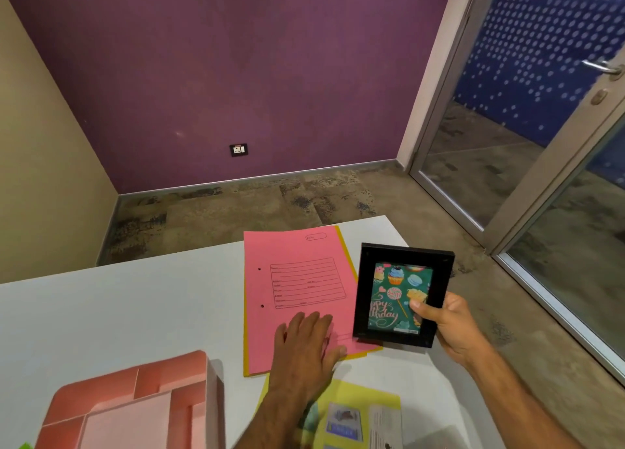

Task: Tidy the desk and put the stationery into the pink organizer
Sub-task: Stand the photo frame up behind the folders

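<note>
Small office or study room, sparsely furnished. Indicated by: a white surface [118, 313] on which paperwork is laid out — a pink file folder [294, 299] printed with a ruled form and punched with two holes, a yellow plastic sleeve [368, 401], a pink organizer [135, 401] divided into compartments. Purple painted wall [236, 59] fitted with a low socket plate [239, 150]; worn patterned carpet tiles [270, 205]; an aluminium-framed glass door [558, 178] with a lever handle is seen at right.
</note>
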